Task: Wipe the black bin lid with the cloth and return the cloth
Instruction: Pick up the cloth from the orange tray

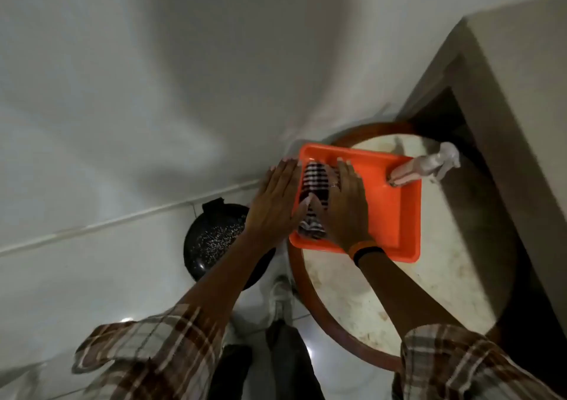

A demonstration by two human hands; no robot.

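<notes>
Checked cloth lies in tray; speckled black bin lid shut.

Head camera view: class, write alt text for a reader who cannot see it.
Both hands, left hand and right hand, press a checked cloth in an orange tray on a round table. A spray bottle leans on the tray; a black bin lid sits below.

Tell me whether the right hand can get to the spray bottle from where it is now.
Probably yes. The right hand rests on the cloth in the orange tray, and the spray bottle leans on the same tray's far right corner, with only bare tray floor between them.
</notes>
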